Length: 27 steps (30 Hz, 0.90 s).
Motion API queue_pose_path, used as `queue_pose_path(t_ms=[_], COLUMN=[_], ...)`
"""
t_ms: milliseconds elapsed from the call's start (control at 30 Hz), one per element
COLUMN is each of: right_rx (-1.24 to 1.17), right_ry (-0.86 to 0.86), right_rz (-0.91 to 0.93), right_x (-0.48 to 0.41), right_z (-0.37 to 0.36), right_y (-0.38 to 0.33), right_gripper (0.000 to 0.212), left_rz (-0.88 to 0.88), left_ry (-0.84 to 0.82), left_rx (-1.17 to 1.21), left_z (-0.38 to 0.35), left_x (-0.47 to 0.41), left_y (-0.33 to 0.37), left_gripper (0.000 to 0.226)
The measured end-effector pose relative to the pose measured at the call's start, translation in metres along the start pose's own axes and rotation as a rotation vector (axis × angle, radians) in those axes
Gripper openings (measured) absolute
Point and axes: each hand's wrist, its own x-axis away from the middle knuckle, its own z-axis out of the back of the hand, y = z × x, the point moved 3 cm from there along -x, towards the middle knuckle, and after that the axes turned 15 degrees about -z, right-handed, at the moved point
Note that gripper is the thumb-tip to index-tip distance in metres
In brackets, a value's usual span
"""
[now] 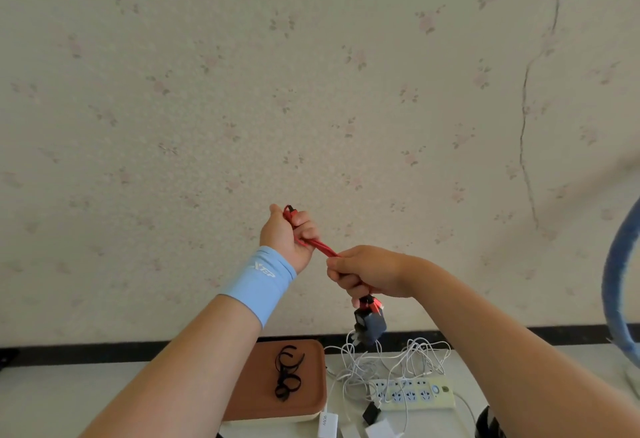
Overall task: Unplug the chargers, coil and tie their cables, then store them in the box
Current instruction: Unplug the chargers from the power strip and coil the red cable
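Head view: we hold the red cable (320, 247) taut between fists, left hand (287, 242) clenching its folded loops, right hand (369, 273) gripping just above the dangling charger (370, 326), probably so the coil stays tidy for tying; ties (287, 373) lie on the box (249, 389), nearer us.

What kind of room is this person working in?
Probably a room in a home: floral wallpaper, a power strip beside tangled white cables on a table, and a lidded box.

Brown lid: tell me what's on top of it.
A loose bunch of black cable ties lies on the brown lid. The left forearm covers its left edge, so that part is unseen.
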Motion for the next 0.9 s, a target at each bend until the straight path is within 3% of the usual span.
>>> queue_pose_path(t_ms=[67, 133, 267, 333, 433, 500, 567, 633, 767, 833, 900], right_rx=[-0.024, -0.025, 0.15, 0.211, 0.221, 0.166, 0.094, 0.067, 0.033, -0.019, -0.051], right_ry=[0.018, 0.085, 0.223, 0.24, 0.235, 0.223, 0.241, 0.295, 0.358, 0.317, 0.239], right_rz=[0.012, 0.011, -0.025, -0.041, -0.026, 0.015, 0.063, 0.084, 0.044, 0.004, -0.052], right_x=[0.002, 0.003, 0.006, 0.008, 0.01, 0.012, 0.013, 0.014, 0.01, 0.007, 0.006], right_z=[0.005, 0.012, 0.024, 0.025, 0.026, 0.027, 0.032, 0.038, 0.042, 0.034, 0.02], right_y=[0.002, 0.005, 0.011, 0.013, 0.01, 0.006, 0.003, 0.003, 0.007, 0.005, 0.002], right_gripper=[0.027, 0.025, 0.024, 0.024, 0.025, 0.025, 0.025, 0.027, 0.026, 0.031, 0.054], left_rz=[-0.045, -0.174, -0.52, -0.57, -0.272, -0.141, -0.096, -0.056, 0.1, 0.073, -0.038], left_ry=[-0.006, -0.051, -0.402, -0.599, -0.837, -0.874, -0.808, -0.68, -0.47, -0.378, -0.29], left_rx=[-0.129, -0.423, -1.648, -1.969, -1.784, -1.709, -1.595, -1.404, -0.974, -0.889, -0.9], left_z=[0.002, 0.008, 0.025, 0.028, 0.024, 0.024, 0.024, 0.024, 0.016, 0.014, 0.012], left_x=[-0.002, -0.004, -0.012, -0.007, 0.011, 0.018, 0.021, 0.016, 0.013, 0.012, 0.011], left_y=[0.002, 0.01, 0.032, 0.031, 0.01, -0.004, -0.007, -0.003, 0.002, -0.001, -0.005], left_gripper=[0.047, 0.034, 0.021, 0.044, 0.07, 0.059, 0.028, 0.019, 0.028, 0.034, 0.04])
